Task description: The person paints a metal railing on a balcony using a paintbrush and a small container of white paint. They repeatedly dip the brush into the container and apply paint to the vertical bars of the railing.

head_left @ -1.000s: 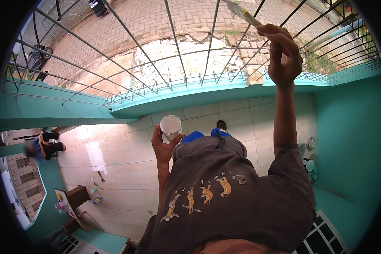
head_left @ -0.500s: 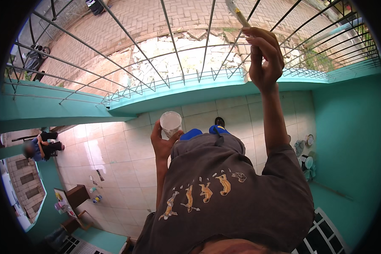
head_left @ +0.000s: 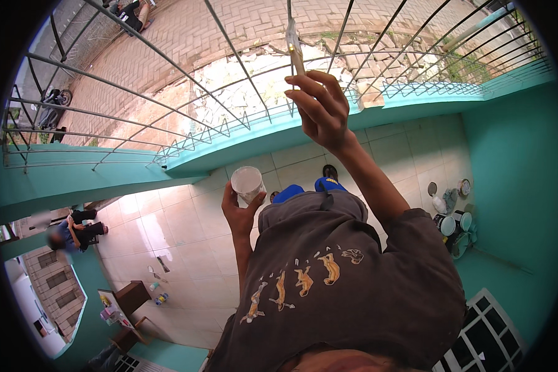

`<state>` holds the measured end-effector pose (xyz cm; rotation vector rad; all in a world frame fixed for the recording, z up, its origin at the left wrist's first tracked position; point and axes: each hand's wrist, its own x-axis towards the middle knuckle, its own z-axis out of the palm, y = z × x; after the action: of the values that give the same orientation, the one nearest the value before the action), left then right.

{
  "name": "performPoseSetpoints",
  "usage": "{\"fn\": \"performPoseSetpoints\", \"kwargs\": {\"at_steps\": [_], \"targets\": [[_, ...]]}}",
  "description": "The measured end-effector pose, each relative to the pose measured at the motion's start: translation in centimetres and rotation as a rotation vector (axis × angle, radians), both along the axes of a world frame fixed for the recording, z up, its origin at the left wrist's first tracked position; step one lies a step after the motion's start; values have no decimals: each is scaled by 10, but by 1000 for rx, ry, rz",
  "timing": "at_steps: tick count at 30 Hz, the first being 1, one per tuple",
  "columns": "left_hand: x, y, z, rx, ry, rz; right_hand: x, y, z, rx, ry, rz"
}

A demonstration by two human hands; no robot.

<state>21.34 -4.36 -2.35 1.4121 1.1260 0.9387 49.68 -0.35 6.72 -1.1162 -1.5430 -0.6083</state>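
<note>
My left hand is closed around a whitish plastic cup at waist height; its rim faces up, and what it contains is hard to make out. Raised and stretched ahead, my right hand pinches the handle of a paintbrush. The brush points up and away from me, its bristle end alongside a thin vertical bar of the dark metal grille. Whether the bristles touch the bar I cannot tell.
A turquoise ledge runs below the grille. Several paint cans stand by the right wall. A person sits at the far left, another person is outside near a motorcycle. A small wooden table is lower left.
My right hand has moved left and slightly down with the paintbrush, to another bar. The view has shifted a little; the left hand still holds the cup.
</note>
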Motion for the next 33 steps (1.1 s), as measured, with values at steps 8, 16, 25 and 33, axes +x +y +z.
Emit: {"fn": "performPoseSetpoints", "kwargs": {"at_steps": [8, 16, 25, 33], "targets": [[6, 1, 1, -16, -14, -31, -10, -5, -15, 1, 55, -60], [17, 2, 8, 2, -28, -27, -10, -7, -13, 17, 94, -31], [21, 3, 7, 17, -32, -34, -17, -15, -3, 46, 188, -38], [19, 3, 2, 10, -29, -34, -23, -13, -16, 10, 196, 33]]}}
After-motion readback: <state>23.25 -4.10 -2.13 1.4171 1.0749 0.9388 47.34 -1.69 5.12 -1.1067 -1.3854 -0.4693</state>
